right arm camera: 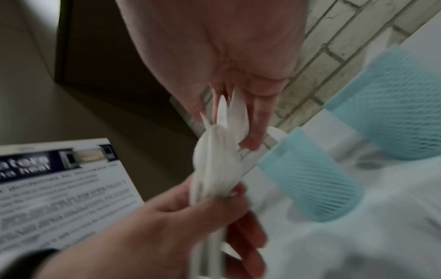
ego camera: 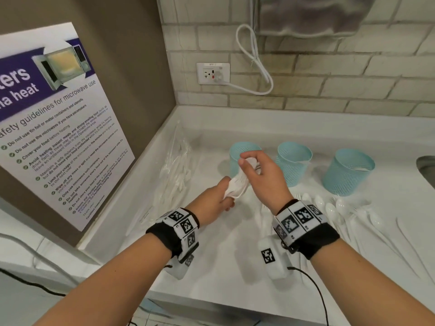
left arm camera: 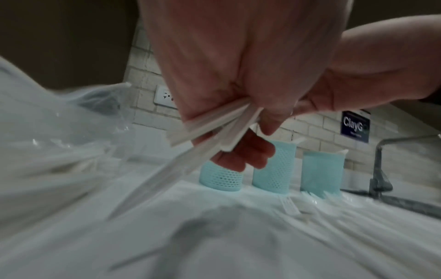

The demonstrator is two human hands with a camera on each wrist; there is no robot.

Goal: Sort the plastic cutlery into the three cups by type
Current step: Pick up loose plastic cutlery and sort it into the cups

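Both hands hold one bundle of white plastic cutlery [ego camera: 237, 187] above the counter, in front of the left cup. My left hand [ego camera: 229, 192] grips the handles [left arm camera: 210, 130] from below. Over the bundle's upper end [right arm camera: 219, 160], my right hand [ego camera: 249, 167] closes its fingers [right arm camera: 260, 120]. Three pale blue mesh cups stand in a row: left [ego camera: 235, 161], middle [ego camera: 294, 162], right [ego camera: 348, 171]. White pieces show in the middle cup and the right cup. Loose spoons and forks [ego camera: 334, 209] lie on the counter before the right cup.
A clear plastic bag [ego camera: 175, 161] with more cutlery lies at the left against the wall corner. A microwave poster [ego camera: 58, 128] covers the left wall. A sink [ego camera: 426, 168] with a faucet [left arm camera: 379, 169] is at the far right. A wall outlet [ego camera: 213, 72] with a white cable is behind.
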